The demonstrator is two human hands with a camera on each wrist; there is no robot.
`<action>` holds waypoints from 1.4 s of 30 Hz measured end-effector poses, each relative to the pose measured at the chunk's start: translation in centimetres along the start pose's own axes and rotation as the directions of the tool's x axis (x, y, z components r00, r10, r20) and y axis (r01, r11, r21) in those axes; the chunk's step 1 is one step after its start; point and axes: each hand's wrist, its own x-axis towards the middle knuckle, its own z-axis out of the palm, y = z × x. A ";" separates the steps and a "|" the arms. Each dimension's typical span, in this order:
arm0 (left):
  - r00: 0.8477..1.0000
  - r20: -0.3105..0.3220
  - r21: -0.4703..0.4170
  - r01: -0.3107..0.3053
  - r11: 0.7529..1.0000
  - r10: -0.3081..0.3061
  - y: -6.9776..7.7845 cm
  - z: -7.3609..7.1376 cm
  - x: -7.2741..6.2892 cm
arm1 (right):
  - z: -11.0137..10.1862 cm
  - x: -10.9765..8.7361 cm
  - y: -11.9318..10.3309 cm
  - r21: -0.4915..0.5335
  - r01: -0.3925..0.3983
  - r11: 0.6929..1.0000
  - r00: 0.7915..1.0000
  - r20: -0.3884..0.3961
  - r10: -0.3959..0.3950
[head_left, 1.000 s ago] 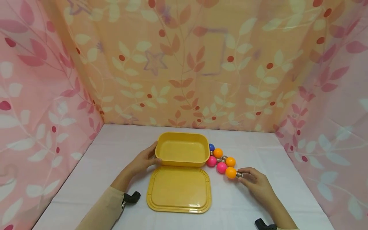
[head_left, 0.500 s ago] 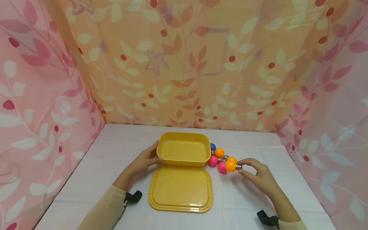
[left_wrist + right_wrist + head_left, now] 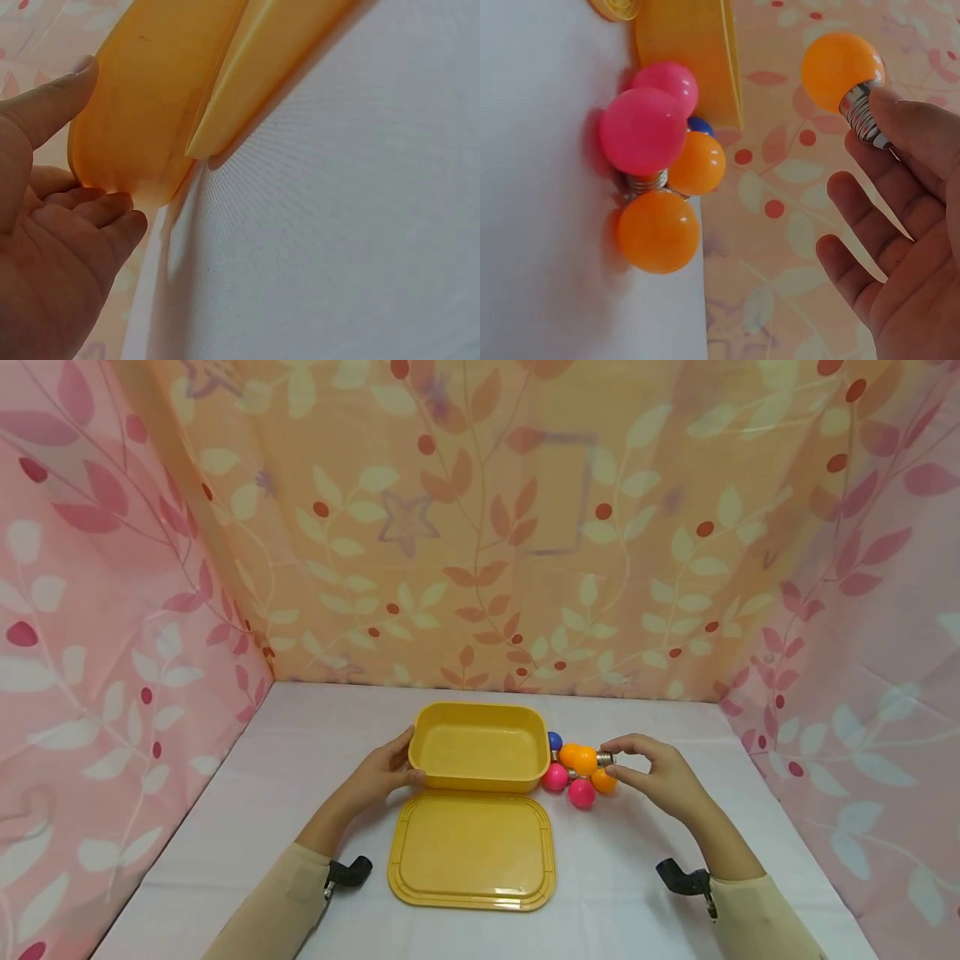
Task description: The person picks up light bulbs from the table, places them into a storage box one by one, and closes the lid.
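Note:
In the head view, my right hand (image 3: pixel 663 777) pinches an orange light bulb (image 3: pixel 585 762) by its metal screw base. The right wrist view shows this bulb (image 3: pixel 843 73) raised off the table, its other fingers spread apart. Below it lie two pink bulbs (image 3: pixel 642 131), two orange bulbs (image 3: pixel 658 232) and a blue bulb (image 3: pixel 700 127), partly hidden. An open yellow plastic box (image 3: pixel 480 783) stands left of the bulbs, with nothing inside. My left hand (image 3: pixel 378 779) holds the box's left end, thumb at the front corner. Its fingers touch the box wall (image 3: pixel 139 105) in the left wrist view.
A flat yellow lid (image 3: pixel 471 852) lies on the white-covered table (image 3: pixel 300 735) just in front of the box. Floral cloth (image 3: pixel 480 568) hangs behind the table and along both sides. A black wrist camera mount (image 3: pixel 348 871) sits on each forearm.
My right hand has lifted the orange bulb and carried it away from me and slightly left, over the other bulbs. The left hand stays on the box.

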 end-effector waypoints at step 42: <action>0.998 -0.038 -0.042 0.045 0.998 -0.046 0.4 0.1 -0.2 | 5.9 16.1 -8.9 -0.122 0.181 0.976 0.920 0.371 -0.124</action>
